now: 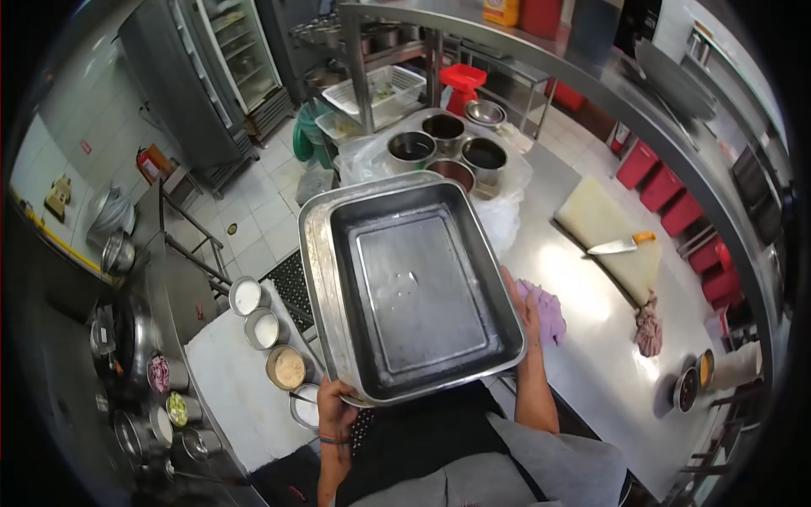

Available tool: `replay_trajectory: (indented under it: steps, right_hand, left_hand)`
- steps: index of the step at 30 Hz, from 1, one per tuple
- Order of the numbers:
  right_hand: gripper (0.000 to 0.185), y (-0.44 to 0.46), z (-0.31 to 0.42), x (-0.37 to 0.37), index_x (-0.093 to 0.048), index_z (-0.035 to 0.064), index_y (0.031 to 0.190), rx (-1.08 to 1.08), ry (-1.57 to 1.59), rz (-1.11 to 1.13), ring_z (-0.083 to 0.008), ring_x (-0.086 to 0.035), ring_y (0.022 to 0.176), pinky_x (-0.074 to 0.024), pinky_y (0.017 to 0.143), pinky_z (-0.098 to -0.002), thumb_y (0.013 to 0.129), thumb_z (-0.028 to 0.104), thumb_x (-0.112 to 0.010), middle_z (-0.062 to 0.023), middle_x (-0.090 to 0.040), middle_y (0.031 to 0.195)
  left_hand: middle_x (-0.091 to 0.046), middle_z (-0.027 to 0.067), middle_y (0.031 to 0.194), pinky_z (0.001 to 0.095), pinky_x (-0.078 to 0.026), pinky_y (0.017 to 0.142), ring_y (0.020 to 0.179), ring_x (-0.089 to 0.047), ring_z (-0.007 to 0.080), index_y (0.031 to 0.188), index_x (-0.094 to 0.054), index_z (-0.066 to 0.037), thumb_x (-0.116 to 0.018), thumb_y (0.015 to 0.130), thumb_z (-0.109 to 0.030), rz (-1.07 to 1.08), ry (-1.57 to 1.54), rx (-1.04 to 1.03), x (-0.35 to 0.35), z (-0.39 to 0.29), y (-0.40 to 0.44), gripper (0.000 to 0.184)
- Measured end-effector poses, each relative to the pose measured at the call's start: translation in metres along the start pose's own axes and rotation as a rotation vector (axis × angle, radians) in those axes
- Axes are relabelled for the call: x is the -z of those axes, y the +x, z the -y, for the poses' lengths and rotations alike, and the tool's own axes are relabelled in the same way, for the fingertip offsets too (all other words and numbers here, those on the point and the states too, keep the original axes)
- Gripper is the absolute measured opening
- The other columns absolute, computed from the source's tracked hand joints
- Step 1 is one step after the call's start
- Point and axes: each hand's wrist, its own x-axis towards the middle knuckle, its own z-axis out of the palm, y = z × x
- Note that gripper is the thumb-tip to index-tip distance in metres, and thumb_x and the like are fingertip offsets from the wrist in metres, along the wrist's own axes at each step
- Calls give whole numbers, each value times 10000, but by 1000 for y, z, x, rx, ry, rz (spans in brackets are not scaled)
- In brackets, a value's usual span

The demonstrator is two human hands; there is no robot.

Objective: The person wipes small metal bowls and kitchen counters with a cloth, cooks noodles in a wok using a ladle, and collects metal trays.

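A large rectangular metal pan (422, 287) is held up in front of my body, with at least one more pan rim (319, 253) showing under it on the left. My left hand (337, 408) grips the near left corner, its fingers wrapped over the rim. On the right side my right hand (525, 311) holds the edge, partly hidden behind the pan. A purple cloth (547, 314) lies on the steel counter just beyond my right hand. The upper pan holds only some small wet-looking marks.
Metal containers with white (266, 328) and tan contents (290, 366) stand at the left. Dark-filled pots (412, 146) sit on plastic behind the pan. At the right, a knife (615, 246) rests on a cutting board (610, 220). A steel shelf (591, 72) arches overhead.
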Motion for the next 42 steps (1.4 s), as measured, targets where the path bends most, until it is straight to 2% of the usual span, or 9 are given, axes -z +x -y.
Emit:
replay_trajectory:
  steps: [1,11,14,22,26,28,30,37,42]
  right_hand:
    - [902,-4,4,11,-158,5,1585,-53,15,37,-259,-309,1470,-213,1213,-344,989,622,-436,-127,-262,1628]
    - [767,-6,-46,80,-442,23,1470,-299,573,-12,-257,-599,1210,-469,1038,-373,994,625,-440,-144,-603,1358]
    - [774,-6,-49,62,-462,31,1455,-417,209,-186,-248,-600,1209,-490,1016,-383,979,642,-461,-131,-610,1348]
    - [774,-29,-56,21,-463,113,1462,-541,369,-102,-224,-512,1301,-402,1097,-451,930,673,-510,-69,-560,1410]
    - [723,-58,-57,36,-539,108,1373,-445,390,-165,-210,-551,1237,-432,1072,-433,913,665,-533,-58,-600,1335]
    - [567,-85,-59,59,-545,108,1351,-424,491,-234,-185,-575,1192,-460,1061,-404,1004,550,-470,-46,-608,1304]
    - [449,-124,-65,91,-583,74,1292,-301,510,-245,-200,-619,1119,-498,1022,-409,1021,429,-531,-70,-645,1233]
    - [335,-309,-53,109,-638,-21,1172,29,622,-757,-286,-656,1077,-509,1005,-483,940,219,-611,-165,-676,1163]
    - [455,-426,-57,87,-569,-27,1285,314,566,-1074,-326,-585,1209,-455,1078,-522,972,303,-590,-189,-614,1293]
  left_hand:
    - [-671,187,1149,439,-567,932,1015,-688,334,1290,-516,62,-498,657,55,16,1,30,-1,-1,7,633]
    - [-672,156,1141,443,-567,937,1019,-684,310,1302,-524,38,-488,661,47,41,9,64,30,-2,24,642]
    - [-676,131,1070,435,-572,913,970,-682,281,1228,-558,28,-500,671,40,-98,3,4,59,-2,20,560]
    - [-672,136,1034,424,-540,962,968,-662,289,1008,-621,21,-521,666,4,-180,66,-76,40,-18,14,357]
    - [-669,131,1059,413,-530,960,988,-655,273,1105,-596,25,-515,687,15,-71,124,-22,38,-9,29,426]
    - [-678,103,1004,405,-530,936,975,-654,245,1001,-622,1,-506,728,23,29,140,45,8,3,35,297]
    - [-673,93,1022,385,-543,892,914,-666,234,1165,-565,14,-528,723,41,141,247,89,20,18,53,445]
    - [-659,165,1163,393,-546,904,1011,-669,286,1353,-479,46,-543,717,87,515,360,638,-61,105,82,641]
    - [-621,168,1271,418,-516,1003,1141,-633,278,1433,-424,7,-523,847,99,813,440,1011,-82,218,67,601]
